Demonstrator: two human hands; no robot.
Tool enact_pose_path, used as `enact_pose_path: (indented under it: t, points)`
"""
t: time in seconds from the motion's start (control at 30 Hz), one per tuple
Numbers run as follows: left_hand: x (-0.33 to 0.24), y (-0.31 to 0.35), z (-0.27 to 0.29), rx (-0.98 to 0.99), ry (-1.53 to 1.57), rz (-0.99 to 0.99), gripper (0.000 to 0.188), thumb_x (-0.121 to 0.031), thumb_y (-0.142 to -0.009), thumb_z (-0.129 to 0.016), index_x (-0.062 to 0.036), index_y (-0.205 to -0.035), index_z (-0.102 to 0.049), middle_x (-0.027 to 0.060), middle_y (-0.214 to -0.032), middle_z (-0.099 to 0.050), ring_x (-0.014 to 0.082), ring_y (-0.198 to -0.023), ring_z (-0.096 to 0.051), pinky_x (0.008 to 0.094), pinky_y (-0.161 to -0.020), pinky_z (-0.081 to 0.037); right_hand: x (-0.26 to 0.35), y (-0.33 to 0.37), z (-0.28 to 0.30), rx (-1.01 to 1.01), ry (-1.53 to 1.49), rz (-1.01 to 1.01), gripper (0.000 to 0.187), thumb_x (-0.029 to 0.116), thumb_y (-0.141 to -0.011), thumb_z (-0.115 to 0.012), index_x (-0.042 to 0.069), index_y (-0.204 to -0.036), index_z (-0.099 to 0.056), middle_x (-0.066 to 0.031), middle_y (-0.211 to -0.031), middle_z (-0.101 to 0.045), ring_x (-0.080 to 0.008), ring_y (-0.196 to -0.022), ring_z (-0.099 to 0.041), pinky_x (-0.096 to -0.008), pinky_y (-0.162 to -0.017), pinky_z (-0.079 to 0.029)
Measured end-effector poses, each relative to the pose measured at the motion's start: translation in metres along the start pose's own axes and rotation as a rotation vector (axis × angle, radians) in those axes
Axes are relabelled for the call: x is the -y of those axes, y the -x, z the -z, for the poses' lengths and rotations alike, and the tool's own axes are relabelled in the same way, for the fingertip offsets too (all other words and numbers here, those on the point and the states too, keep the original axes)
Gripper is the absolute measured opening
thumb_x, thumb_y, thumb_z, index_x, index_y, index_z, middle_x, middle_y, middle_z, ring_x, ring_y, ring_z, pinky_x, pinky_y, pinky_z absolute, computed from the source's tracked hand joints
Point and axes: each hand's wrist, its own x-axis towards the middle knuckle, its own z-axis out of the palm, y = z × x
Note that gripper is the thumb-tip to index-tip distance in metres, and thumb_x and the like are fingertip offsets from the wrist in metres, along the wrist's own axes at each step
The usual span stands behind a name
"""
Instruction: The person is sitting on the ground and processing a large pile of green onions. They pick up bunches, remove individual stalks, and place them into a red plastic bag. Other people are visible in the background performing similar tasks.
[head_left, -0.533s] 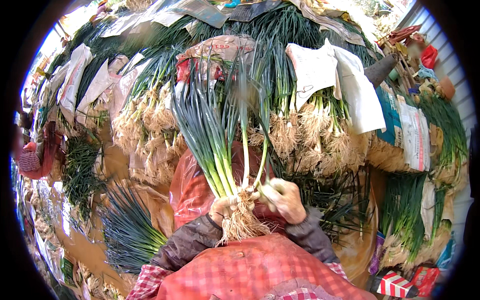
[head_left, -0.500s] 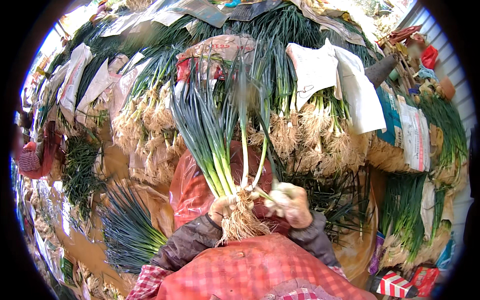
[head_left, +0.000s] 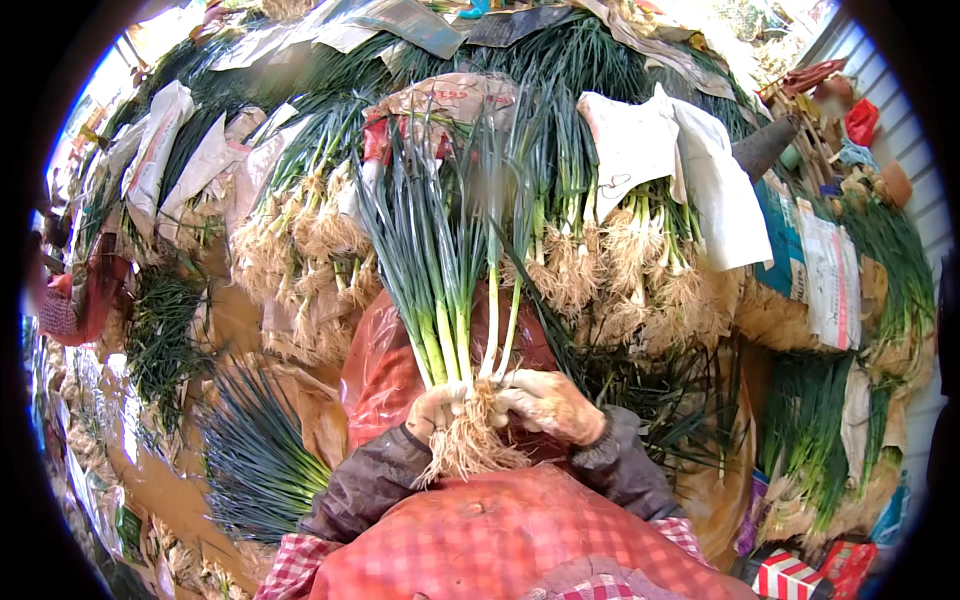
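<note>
Hands (head_left: 548,405): two. Held onion bunch (head_left: 461,335): one. Grey cone (head_left: 765,149): one. Striped package (head_left: 788,576): one.

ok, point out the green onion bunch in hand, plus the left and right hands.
green onion bunch (head_left: 447,335): head view, on a pale green stalk
left hand (head_left: 431,411): head view, on the back
right hand (head_left: 556,403): head view, on the back

I can see the left hand (head_left: 432,412) clasping green onions (head_left: 445,320) just above their roots (head_left: 475,440), the right hand (head_left: 553,402) at their base, another bunch (head_left: 262,455) lying near left, a white sack (head_left: 630,150) draped far right.
</note>
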Motion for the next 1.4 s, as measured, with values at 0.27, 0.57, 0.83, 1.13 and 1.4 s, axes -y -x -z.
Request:
enact_pose_path:
  t: [0.27, 0.57, 0.83, 1.13, 1.4]
  points:
    - [0.0, 0.003, -0.004, 0.112, -0.143, 0.091, 0.059, -0.029, -0.089, -0.058, 0.0064, -0.135, -0.046, 0.0315, -0.122, -0.058, 0.0425, -0.113, -0.06, 0.0515, -0.099, -0.047, -0.032, 0.089, 0.01, -0.241, 0.333, -0.609, 0.032, 0.035, -0.093, -0.06, 0.004, -0.094, -0.069, -0.0134, -0.086, -0.068, -0.0327, -0.084, -0.066, -0.0427, -0.072, -0.052]
    - [0.0, 0.005, -0.007, -0.172, -0.268, -0.101, 0.046, -0.024, -0.088, -0.062, 0.0034, -0.124, -0.052, 0.0115, -0.099, -0.063, 0.0282, -0.095, -0.065, 0.0408, -0.087, -0.055, -0.024, -0.038, 0.004, 0.077, -0.239, -0.338, 0.031, 0.031, -0.094, -0.061, 0.004, -0.108, -0.067, -0.0154, -0.1, -0.067, -0.0323, -0.095, -0.064, -0.0369, -0.085, -0.051]
    - [-0.015, -0.003, -0.029, 0.091, -0.119, -0.141, 0.067, -0.018, -0.085, -0.064, 0.0027, -0.141, -0.035, 0.0194, -0.122, -0.06, 0.0362, -0.117, -0.058, 0.0481, -0.105, -0.044, -0.19, -0.056, 0.068, -0.494, 0.695, -0.944, 0.03, 0.035, -0.094, -0.058, 0.006, -0.102, -0.061, -0.0043, -0.083, -0.063, -0.0147, -0.071, -0.061, -0.0295, -0.063, -0.053]
    - [-0.017, -0.007, -0.043, -0.106, -0.381, -0.101, 0.053, -0.023, -0.084, -0.06, -0.0013, -0.132, -0.05, 0.0079, -0.1, -0.065, 0.0161, -0.092, -0.061, 0.0296, -0.08, -0.052, 0.008, -0.004, 0.025, -0.292, 0.849, -0.154, 0.021, 0.019, -0.084, -0.062, 0.006, -0.1, -0.064, -0.0036, -0.078, -0.053, -0.0196, -0.07, -0.049, -0.0362, -0.065, -0.041]
    - [-0.002, -0.021, -0.029, -0.021, -0.202, -0.042, 0.048, -0.023, -0.084, -0.063, 0.0031, -0.124, -0.054, 0.0218, -0.126, -0.059, 0.0385, -0.126, -0.05, 0.0491, -0.105, -0.043, 0.002, -0.012, 0.012, -0.74, -0.761, -0.798, 0.035, 0.029, -0.094, -0.061, -0.002, -0.111, -0.066, -0.0053, -0.084, -0.065, -0.0113, -0.081, -0.059, -0.0269, -0.076, -0.049]
